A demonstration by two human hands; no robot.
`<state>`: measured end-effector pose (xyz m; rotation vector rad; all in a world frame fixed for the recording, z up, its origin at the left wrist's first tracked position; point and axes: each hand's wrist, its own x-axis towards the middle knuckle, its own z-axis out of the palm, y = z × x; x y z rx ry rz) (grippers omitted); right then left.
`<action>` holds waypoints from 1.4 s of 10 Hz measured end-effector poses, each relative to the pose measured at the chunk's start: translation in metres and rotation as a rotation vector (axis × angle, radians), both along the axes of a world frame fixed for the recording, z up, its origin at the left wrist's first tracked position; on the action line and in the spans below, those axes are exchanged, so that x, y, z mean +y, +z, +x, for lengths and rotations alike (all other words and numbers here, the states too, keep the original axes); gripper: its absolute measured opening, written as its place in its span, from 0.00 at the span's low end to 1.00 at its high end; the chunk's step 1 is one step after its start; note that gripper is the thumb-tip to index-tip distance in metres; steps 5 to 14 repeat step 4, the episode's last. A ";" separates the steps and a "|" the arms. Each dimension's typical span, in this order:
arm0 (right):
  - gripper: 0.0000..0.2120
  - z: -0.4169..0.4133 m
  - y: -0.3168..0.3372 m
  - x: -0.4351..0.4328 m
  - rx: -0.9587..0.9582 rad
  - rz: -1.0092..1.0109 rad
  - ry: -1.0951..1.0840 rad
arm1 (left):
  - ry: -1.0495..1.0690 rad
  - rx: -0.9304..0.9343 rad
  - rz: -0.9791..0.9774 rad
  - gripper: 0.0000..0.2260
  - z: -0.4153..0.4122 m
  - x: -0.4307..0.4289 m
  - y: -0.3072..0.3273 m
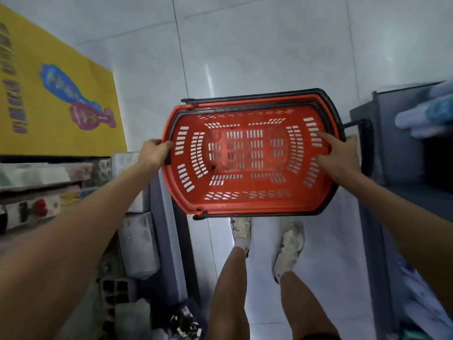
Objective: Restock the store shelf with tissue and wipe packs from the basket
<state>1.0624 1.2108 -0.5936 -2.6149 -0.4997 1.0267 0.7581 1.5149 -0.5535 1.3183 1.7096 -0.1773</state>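
The red basket (257,210) is held in the middle of the view, above the tiled floor (245,57), with its open side turned to the camera. No tissue or wipe pack is seen inside it; only the slotted bottom is shown, so the restocking is judged to be finished or nearly so.

The left hand (155,153) is closed around the rim at the basket's 9 o'clock. At the basket's 3 o'clock the right hand (342,159) is laid with stretched fingers (323,139) on the inner wall. Its thumb is hidden, so it cannot be told whether the rim is pinched there.

The basket is judged to be light when empty, stiff and not fragile, being of hard plastic. The smooth rim may be a little slippery, so it is better taken at two opposite sides, or by the black handles (328,104) folded along the rim.

One basket is counted, and two hands on it. Two handles seem to be present. At 3 o'clock a grey shelf (392,143) is seen with pale packs (421,119) on it; at 9 o'clock a second shelf (36,186) is also stocked. The packs are too blurred to be counted. At 10 o'clock one yellow poster (49,94) is seen.
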 end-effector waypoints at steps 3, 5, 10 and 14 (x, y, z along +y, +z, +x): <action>0.29 0.013 -0.023 0.020 0.166 -0.056 -0.104 | -0.079 -0.005 -0.167 0.16 0.055 0.020 0.002; 0.32 0.019 0.015 0.017 0.146 -0.043 -0.145 | -0.223 -0.051 -0.193 0.19 0.083 0.013 0.052; 0.32 0.019 0.015 0.017 0.146 -0.043 -0.145 | -0.223 -0.051 -0.193 0.19 0.083 0.013 0.052; 0.32 0.019 0.015 0.017 0.146 -0.043 -0.145 | -0.223 -0.051 -0.193 0.19 0.083 0.013 0.052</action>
